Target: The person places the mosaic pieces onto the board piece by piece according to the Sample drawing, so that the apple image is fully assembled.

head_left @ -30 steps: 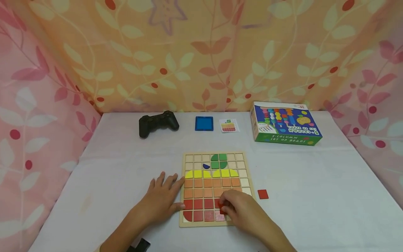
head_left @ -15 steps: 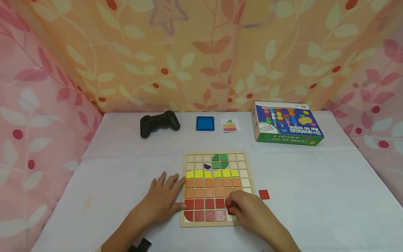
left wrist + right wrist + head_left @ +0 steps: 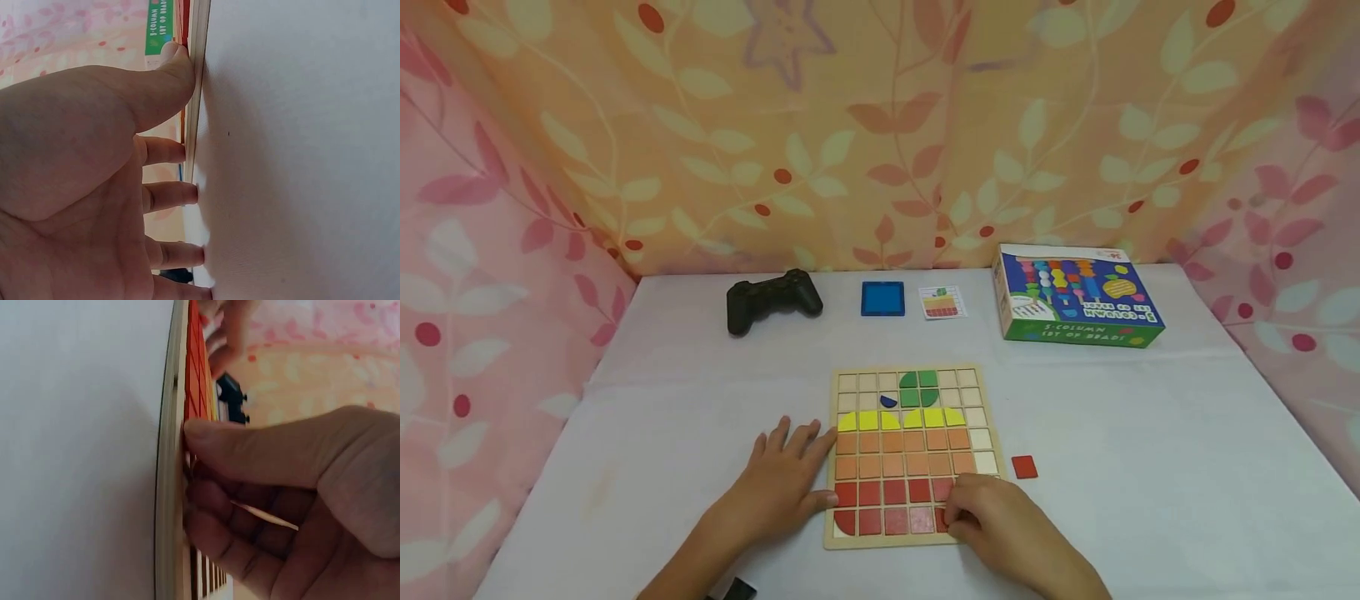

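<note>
A wooden grid board [image 3: 830,533] lies on the table, its cells partly filled with green, yellow, orange and red tiles. My left hand [image 3: 782,483] rests spread at its left side; in the left wrist view the thumb [image 3: 169,87] touches the board's edge. My right hand [image 3: 992,521] is over the lower right, with thumb and curled fingers pinching a red tile [image 3: 940,521] at the fifth cell of the bottom row. The fingers hide part of that tile and the cells to its right. Another red tile [image 3: 1024,467] lies loose right of the board.
A small dark blue piece [image 3: 888,402] sits in a cell left of the green tiles. Behind the board stand a black game controller [image 3: 773,302], a blue square tray [image 3: 882,298], a pattern card [image 3: 942,303] and a bead-set box [image 3: 1078,296]. Patterned cloth surrounds the white table.
My right hand has moved rightward along the board with the red tile, which now sits lower at the bottom row. The left hand stays in place.
</note>
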